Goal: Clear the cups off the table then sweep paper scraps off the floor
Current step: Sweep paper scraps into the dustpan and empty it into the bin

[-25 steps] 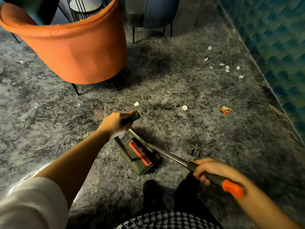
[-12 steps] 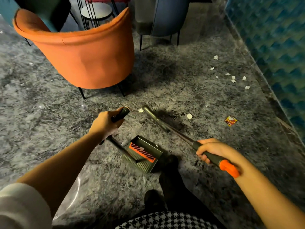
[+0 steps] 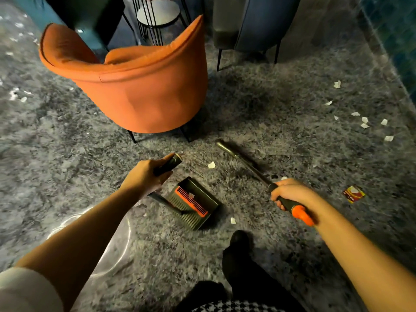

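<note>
**Light paper on deep pile: easy to lose, easy to scatter**

The left hand holds the dustpan by its upright handle, fingers curled round the black grip. The right hand holds the broom, fingers wrapped round the dark grip just above its orange end. The shaft runs away over the shaggy carpet. Its head cannot be made out.

The paper scraps lie mostly to the right, near the wall and well apart from the pan. A single scrap sits between the hands, and another scrap lies just beside the pan's near corner. One piece already rests inside the pan. No cup is in view.

- The long pile probably grips thin paper, so a soft stroke may pass over it and a hard one may flick it away.
- The pan's lip likely rides on the fibres, so scraps may slide underneath.
- Tipping the pan while carrying it could spill the piece inside.
- The foot stands near the closest scrap and could tread it in.
- The broom's far end lies near the orange chair, and a wide swing could strike its legs.
</note>
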The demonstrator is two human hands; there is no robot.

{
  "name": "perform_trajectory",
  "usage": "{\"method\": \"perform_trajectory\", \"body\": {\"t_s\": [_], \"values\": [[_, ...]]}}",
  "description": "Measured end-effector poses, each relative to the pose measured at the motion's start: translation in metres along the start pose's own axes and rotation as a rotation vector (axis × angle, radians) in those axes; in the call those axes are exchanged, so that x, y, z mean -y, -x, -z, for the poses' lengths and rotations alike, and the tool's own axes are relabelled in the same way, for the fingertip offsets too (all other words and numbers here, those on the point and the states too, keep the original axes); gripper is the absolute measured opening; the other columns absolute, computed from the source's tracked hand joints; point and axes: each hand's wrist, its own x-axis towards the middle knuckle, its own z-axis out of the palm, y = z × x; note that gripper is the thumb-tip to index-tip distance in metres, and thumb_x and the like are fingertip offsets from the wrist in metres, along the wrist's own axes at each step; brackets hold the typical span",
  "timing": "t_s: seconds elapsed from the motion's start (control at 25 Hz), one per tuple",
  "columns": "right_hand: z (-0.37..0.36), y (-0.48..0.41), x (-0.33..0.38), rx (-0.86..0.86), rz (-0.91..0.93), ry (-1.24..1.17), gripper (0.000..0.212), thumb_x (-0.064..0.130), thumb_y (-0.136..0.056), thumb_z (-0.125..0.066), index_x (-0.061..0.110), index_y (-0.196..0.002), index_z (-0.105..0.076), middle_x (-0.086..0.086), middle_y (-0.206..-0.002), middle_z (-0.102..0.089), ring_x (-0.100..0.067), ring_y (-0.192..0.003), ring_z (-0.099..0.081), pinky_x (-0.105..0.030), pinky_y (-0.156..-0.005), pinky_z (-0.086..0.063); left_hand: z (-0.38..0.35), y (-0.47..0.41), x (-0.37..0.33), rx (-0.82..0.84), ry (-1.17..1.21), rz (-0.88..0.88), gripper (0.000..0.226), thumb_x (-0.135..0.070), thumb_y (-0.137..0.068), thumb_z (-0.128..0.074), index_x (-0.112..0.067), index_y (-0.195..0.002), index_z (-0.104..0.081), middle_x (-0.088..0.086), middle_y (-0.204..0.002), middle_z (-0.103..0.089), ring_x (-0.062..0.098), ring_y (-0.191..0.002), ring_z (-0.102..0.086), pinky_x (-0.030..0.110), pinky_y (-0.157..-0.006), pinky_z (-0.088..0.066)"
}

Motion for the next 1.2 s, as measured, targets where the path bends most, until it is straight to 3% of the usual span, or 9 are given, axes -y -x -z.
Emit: {"method": "perform_trajectory", "body": {"t_s": [0.24,0.32,0.48,0.56,0.68,0.88,1.0,1.08,1.2], "values": [[-0.011,-0.032,0.014,0.067,-0.016,0.249,0.023,-0.011,-0.083,-0.052,-0.007,-0.105,-0.057,-0.012,-0.056,-0.047,-0.02,-0.044,-0.044,-0.019,-0.034,-0.037,0.016,-0.064,0.014,0.093,-0.088,-0.126,0.052,-0.028,-0.086,-0.067,-0.036,-0.134,-0.051,0.006,-0.072,-0.065,0.028,-0.065,-0.064,0.034,-0.056,-0.046],[-0.02,-0.028,0.007,0.092,-0.033,0.303,0.025,-0.01,-0.082,-0.053,-0.008,-0.107,-0.057,-0.012,-0.057,-0.049,-0.018,-0.042,-0.046,-0.018,-0.034,-0.038,0.023,-0.088,0.022,0.096,-0.083,-0.153,0.049,-0.026,-0.085,-0.067,-0.033,-0.132,-0.054,0.006,-0.072,-0.064,0.027,-0.065,-0.065,0.034,-0.057,-0.046],[-0.058,-0.001,0.001,0.085,-0.023,0.318,0.014,-0.009,-0.079,-0.055,0.003,-0.087,-0.052,-0.008,-0.057,-0.05,-0.006,-0.029,-0.047,-0.016,-0.034,-0.039,0.035,-0.131,0.044,0.128,0.006,-0.211,0.035,-0.028,-0.085,-0.065,-0.014,-0.117,-0.067,0.017,-0.077,-0.069,0.032,-0.068,-0.065,0.041,-0.059,-0.048],[-0.09,0.02,-0.002,0.089,-0.033,0.32,0.017,-0.008,-0.078,-0.056,0.0,-0.092,-0.056,-0.005,-0.06,-0.05,-0.002,-0.027,-0.046,-0.016,-0.034,-0.039,0.04,-0.143,0.054,0.144,0.034,-0.25,0.035,-0.024,-0.085,-0.066,-0.013,-0.119,-0.066,0.016,-0.085,-0.071,0.026,-0.071,-0.065,0.04,-0.063,-0.05],[-0.14,0.054,-0.014,0.101,-0.069,0.184,0.037,-0.01,-0.08,-0.054,0.0,-0.116,-0.057,-0.004,-0.061,-0.051,-0.003,-0.031,-0.048,-0.017,-0.035,-0.04,0.046,-0.147,0.072,0.144,0.093,-0.35,0.046,-0.02,-0.084,-0.068,-0.023,-0.13,-0.058,0.002,-0.085,-0.065,0.011,-0.08,-0.059,0.034,-0.069,-0.049],[-0.196,0.103,-0.024,0.016,-0.131,-0.078,0.051,-0.014,-0.08,-0.053,0.008,-0.126,-0.051,-0.006,-0.058,-0.053,-0.007,-0.032,-0.05,-0.019,-0.032,-0.04,0.052,-0.139,0.103,0.21,0.102,-0.498,0.045,-0.019,-0.084,-0.07,-0.016,-0.128,-0.06,0.01,-0.085,-0.071,0.019,-0.074,-0.066,0.027,-0.059,-0.042],[-0.216,0.123,-0.03,-0.01,-0.117,-0.199,0.052,-0.015,-0.08,-0.052,0.005,-0.128,-0.051,-0.004,-0.051,-0.054,-0.008,-0.031,-0.048,-0.019,-0.033,-0.04,0.056,-0.131,0.106,0.282,0.091,-0.624,0.049,-0.016,-0.084,-0.07,-0.015,-0.131,-0.057,0.014,-0.088,-0.072,0.001,-0.06,-0.054,0.023,-0.054,-0.041],[-0.224,0.132,-0.039,-0.042,-0.128,-0.341,0.051,-0.016,-0.081,-0.05,0.008,-0.126,-0.05,-0.005,-0.046,-0.052,-0.01,-0.03,-0.048,-0.017,-0.032,-0.038,0.06,-0.127,0.101,0.357,0.09,-0.724,0.051,-0.013,-0.084,-0.071,-0.013,-0.132,-0.055,0.011,-0.096,-0.072,0.009,-0.071,-0.062,0.021,-0.058,-0.04],[-0.239,0.136,-0.06,-0.157,-0.153,-0.386,0.041,-0.016,-0.08,-0.05,0.006,-0.116,-0.054,-0.009,-0.043,-0.049,-0.012,-0.03,-0.046,-0.017,-0.032,-0.036,0.057,-0.115,0.086,0.43,0.065,-0.94,0.049,-0.007,-0.082,-0.072,-0.008,-0.129,-0.058,0.015,-0.098,-0.072,0.01,-0.089,-0.061,-0.001,-0.058,-0.035]]}}
